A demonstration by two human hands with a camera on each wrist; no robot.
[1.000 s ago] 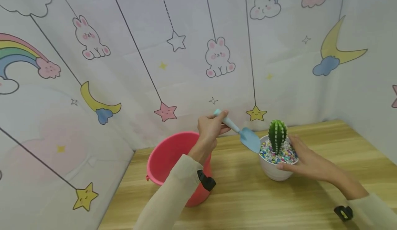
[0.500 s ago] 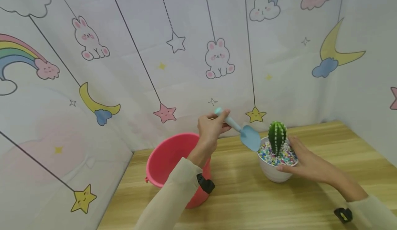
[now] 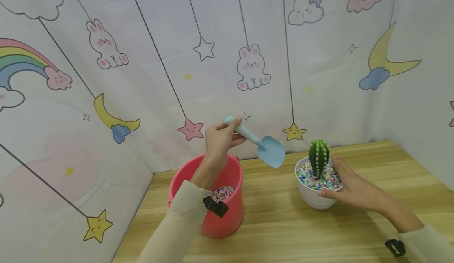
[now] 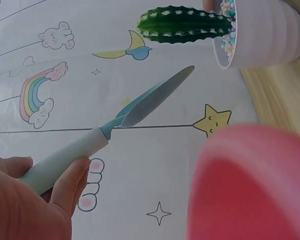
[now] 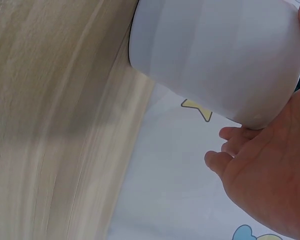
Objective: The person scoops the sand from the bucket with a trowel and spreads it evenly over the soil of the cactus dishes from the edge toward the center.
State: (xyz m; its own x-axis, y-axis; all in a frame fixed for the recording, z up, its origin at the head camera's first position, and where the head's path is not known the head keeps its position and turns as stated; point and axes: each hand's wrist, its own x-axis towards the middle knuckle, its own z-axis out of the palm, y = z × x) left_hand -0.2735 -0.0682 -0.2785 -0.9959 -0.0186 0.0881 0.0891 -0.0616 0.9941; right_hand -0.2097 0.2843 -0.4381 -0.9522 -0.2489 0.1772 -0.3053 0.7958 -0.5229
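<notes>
My left hand (image 3: 220, 142) grips the pale handle of a small light blue trowel (image 3: 270, 151) in the head view. Its blade points right and down, in the air between bucket and pot, and no pebbles show on it. In the left wrist view the trowel (image 4: 152, 102) is seen nearly edge-on. My right hand (image 3: 358, 188) holds the white flowerpot (image 3: 317, 198) from its right side, thumb at the near rim and fingers behind. A green cactus (image 3: 319, 158) stands upright in the pot among colourful pebbles (image 3: 307, 176). The right wrist view shows the pot (image 5: 215, 55) standing on the table.
A red bucket (image 3: 230, 215) stands on the wooden table (image 3: 276, 231) below my left forearm. Small colourful pebbles (image 3: 223, 192) lie inside it, partly hidden by the wrist. Behind rises a white wall covering (image 3: 159, 93) printed with bunnies, stars and moons.
My left hand has moved left with the trowel, so the blade has come away from the pot's rim. Pebbles inside the bucket now show. The right hand stays on the pot.
</notes>
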